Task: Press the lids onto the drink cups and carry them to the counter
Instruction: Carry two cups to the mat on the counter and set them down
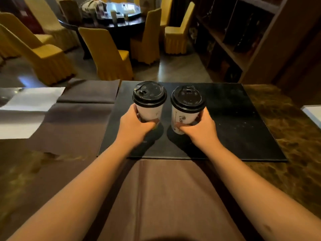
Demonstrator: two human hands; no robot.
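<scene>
Print on both paper cups is too small to read, and my fingers hide their lower walls. My left hand (133,125) grips the left cup (149,112), my right hand (201,128) the right cup (182,117), both upright and just apart over the black mat (243,122) on the marbled tabletop (286,133). Each tapered white cup wears a round, glossy black lid (149,93).

Dim, warm lighting is prevailing; cups are casting shadows toward the camera on the black mat (234,119); edges beyond it are bowing, softening.
</scene>
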